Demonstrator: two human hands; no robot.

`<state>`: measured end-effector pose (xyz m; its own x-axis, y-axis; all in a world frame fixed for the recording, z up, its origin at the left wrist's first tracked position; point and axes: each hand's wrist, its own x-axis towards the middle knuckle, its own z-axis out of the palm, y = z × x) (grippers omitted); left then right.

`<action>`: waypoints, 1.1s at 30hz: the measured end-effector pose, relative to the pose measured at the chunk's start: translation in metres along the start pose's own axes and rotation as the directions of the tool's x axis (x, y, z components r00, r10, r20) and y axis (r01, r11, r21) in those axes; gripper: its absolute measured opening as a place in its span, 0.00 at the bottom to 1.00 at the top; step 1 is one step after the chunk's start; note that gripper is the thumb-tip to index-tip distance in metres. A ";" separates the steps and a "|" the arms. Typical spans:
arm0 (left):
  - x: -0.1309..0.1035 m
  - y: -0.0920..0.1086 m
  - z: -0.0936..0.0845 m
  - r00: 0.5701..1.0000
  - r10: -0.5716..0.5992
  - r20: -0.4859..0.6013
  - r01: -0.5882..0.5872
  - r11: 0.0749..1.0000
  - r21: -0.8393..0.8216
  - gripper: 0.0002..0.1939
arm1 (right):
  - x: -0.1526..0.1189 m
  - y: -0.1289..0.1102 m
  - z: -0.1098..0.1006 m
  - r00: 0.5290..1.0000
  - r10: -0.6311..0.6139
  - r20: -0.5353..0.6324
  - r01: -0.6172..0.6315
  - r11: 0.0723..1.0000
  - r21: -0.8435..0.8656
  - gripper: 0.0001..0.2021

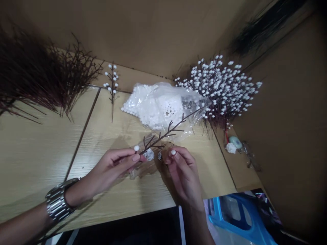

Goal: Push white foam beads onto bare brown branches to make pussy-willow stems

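Observation:
A brown twig [160, 137] with several side shoots slants up to the right, its lower part pinched between the thumb and fingers of my left hand [119, 165]. One white ball [136, 148] shows at my left fingertips, at the twig's low end. Between the thumb and forefinger of my right hand [184, 170] is another white ball [173, 152], apart from the twig. Beneath and between the hands lies a small clear container [139, 173] with white bits, partly hidden. Behind the twig rests a clear plastic bag [153, 102] full of white balls.
Bare brown twigs [51, 75] are heaped at the left. One twig with white balls [112, 81] lies alone beside the bag. Many white-tipped twigs [219, 85] are piled at the right, near a pale green round object [235, 142]. A blue plastic object [237, 217] is at the lower right.

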<state>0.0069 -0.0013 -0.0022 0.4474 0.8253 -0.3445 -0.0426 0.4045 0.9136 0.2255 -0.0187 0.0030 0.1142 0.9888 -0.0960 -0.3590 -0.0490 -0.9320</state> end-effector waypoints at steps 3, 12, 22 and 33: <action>-0.001 0.002 0.001 0.999 0.023 -0.023 -0.023 1.000 0.005 0.17 | 0.000 0.002 0.008 0.994 -0.104 -0.016 0.102 0.991 -0.085 0.05; -0.001 0.007 0.001 0.997 -0.016 0.078 0.016 1.000 -0.003 0.18 | 0.019 -0.034 -0.012 0.950 -0.310 0.029 0.311 0.939 -0.145 0.04; 0.000 0.010 -0.002 0.988 -0.106 0.116 0.123 0.980 -0.159 0.25 | 0.011 -0.019 -0.004 0.960 -0.259 0.109 0.277 0.938 -0.209 0.05; 0.000 0.016 0.003 0.984 -0.167 0.068 0.178 0.962 -0.207 0.28 | 0.009 -0.010 0.013 0.954 -0.249 0.169 0.294 0.896 -0.334 0.05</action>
<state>0.0094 0.0038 0.0130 0.5080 0.7173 -0.4768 -0.1461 0.6173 0.7730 0.2180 -0.0076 0.0159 0.0415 0.9789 0.1999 0.0217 0.1992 -0.9797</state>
